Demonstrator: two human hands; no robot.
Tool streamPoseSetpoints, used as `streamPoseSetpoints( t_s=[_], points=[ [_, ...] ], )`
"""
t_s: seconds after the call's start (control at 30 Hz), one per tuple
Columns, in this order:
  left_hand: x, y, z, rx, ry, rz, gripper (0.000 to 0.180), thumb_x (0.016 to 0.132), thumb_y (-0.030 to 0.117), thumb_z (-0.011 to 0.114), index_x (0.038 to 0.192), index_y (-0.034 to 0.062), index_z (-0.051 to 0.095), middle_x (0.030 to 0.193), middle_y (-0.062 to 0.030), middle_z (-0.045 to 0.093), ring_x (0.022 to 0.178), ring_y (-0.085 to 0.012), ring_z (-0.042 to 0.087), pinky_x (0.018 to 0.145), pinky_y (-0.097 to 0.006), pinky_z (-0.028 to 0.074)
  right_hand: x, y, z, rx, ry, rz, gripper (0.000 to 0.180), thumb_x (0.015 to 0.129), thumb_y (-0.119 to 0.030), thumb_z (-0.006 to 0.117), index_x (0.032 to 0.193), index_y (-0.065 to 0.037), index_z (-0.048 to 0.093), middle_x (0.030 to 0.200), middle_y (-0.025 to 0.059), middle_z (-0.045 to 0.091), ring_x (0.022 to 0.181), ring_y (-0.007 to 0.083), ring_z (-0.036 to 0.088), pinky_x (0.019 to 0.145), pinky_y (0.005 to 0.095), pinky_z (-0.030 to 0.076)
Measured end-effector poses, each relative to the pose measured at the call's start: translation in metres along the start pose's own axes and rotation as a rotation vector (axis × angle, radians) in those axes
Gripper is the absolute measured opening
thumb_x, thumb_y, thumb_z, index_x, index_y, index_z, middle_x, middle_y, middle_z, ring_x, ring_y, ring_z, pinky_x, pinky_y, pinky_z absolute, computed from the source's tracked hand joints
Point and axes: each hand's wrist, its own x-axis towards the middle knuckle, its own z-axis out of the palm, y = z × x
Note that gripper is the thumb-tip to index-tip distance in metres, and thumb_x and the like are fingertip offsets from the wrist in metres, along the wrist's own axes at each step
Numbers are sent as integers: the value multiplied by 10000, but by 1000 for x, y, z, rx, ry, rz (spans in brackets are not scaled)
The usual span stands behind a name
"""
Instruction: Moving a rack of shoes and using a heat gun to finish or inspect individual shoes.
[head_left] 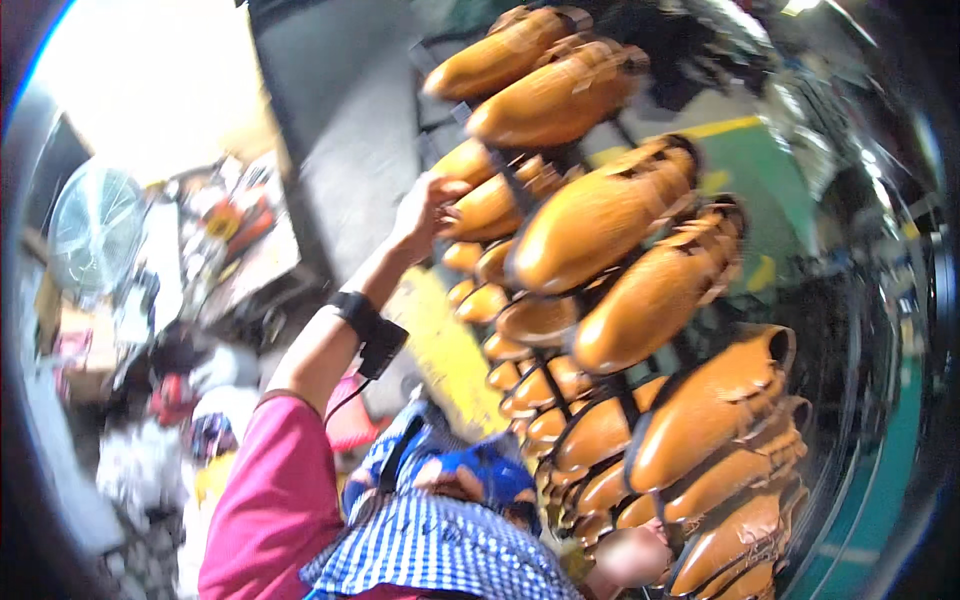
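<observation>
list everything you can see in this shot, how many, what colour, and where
Tan leather shoes on lasts: dozens, tan-orange, racked in tiers across centre and right.
Dark metal rack: one, black, holding the shoes.
Round fan: one, pale, far left.
Cluttered workbench: one, mixed colours, upper left.
Yellow floor line: one, centre.
Green floor: upper right.
Blue checked cloth: one, bottom centre.
Black wrist strap: one, on the left forearm.
Left hand: touching a rack shoe.
Right hand: cannot be made out.
</observation>
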Motion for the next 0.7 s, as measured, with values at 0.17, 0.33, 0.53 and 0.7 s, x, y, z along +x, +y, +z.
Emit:
streamPoseSetpoints(
  t_s=[0.17,0.33,0.53,0.7],
  points=[
    [-157,-113,-174,130,451,-444,90,871,251,558,910,188,609,765,64,606,544,-76,453,492,-219,383,41,-208,-83,1657,77,610,330,908,-234,432,958,46,599,972,153,661,824,250,605,717,329,497],
    [-301,-177,-252,-18,826,-706,217,924,187,394,942,114,598,752,7,651,489,-93,511,415,-223,389,44,-196,-103,1593,84,567,335,907,-247,432,955,40,601,959,151,660,824,255,601,705,331,495],
    [-292,-160,-251,-127,834,-571,213,916,184,439,1023,86,594,878,-27,663,510,-111,524,446,-235,442,27,-217,-104,1573,43,553,404,902,-366,398,970,-13,582,914,114,654,774,189,589,642,262,449],
    [-222,-97,-163,-131,476,-382,211,875,236,573,1038,104,588,924,-10,654,615,-89,549,519,-210,461,10,-239,-113,1646,62,562,381,905,-326,406,986,-8,600,946,105,656,790,175,586,622,257,440]
  ],
)
